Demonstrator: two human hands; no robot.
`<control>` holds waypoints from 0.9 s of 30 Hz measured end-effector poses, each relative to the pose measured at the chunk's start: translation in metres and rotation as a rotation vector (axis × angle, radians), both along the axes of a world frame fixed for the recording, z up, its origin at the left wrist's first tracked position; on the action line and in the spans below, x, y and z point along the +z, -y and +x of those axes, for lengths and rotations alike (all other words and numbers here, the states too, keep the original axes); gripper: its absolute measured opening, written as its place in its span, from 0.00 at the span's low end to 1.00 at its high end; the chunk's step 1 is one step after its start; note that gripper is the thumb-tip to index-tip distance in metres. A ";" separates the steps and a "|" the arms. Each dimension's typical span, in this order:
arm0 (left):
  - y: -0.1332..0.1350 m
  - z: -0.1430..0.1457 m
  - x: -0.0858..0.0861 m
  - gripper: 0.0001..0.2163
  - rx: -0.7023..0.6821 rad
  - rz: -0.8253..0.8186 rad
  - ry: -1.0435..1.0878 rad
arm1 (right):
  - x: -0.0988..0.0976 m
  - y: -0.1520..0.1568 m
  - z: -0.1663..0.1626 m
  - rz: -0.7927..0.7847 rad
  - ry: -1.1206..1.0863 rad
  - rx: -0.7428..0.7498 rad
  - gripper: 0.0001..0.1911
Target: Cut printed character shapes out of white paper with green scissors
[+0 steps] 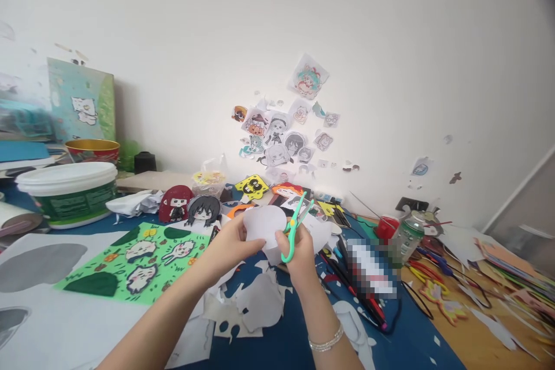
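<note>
My left hand [237,234] pinches the edge of a rounded white paper piece [263,221], held up over the desk. In my right hand [299,245] is a pair of green scissors [298,224] with a yellow pivot, blades pointing up and away. The blades sit by the paper's right side; whether they touch it I cannot tell. A beaded bracelet [326,342] circles my right wrist. Below my hands lie white paper scraps [260,303] with cut holes and ragged edges.
A green drawn sheet [125,263] lies at left, near a lidded white tub [71,193]. Paper character cutouts [176,203] stand behind it. Pens [362,292], a can [407,237], a red cup [385,228] and stacked coloured paper [515,272] fill the right. Drawings [277,127] cover the wall.
</note>
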State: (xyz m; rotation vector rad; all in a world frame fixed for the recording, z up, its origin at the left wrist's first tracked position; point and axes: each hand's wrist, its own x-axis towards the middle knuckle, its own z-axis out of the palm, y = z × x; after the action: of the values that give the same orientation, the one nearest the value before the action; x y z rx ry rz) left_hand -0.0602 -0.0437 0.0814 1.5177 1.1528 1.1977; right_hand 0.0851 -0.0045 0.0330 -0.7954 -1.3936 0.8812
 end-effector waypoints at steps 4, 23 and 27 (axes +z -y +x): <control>-0.003 0.004 -0.003 0.25 -0.066 -0.028 0.168 | 0.001 0.003 -0.002 0.018 -0.010 0.011 0.15; -0.011 -0.003 -0.014 0.12 0.215 0.134 0.121 | 0.004 0.010 -0.001 -0.123 0.207 0.533 0.20; -0.010 0.001 -0.015 0.14 0.188 0.144 0.124 | 0.002 0.007 -0.001 -0.102 0.191 0.528 0.24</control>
State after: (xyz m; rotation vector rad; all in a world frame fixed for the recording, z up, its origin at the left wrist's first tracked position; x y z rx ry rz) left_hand -0.0592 -0.0333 0.0660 1.4417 1.1664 1.5085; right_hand 0.0843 -0.0115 0.0347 -0.6046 -1.7791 1.3158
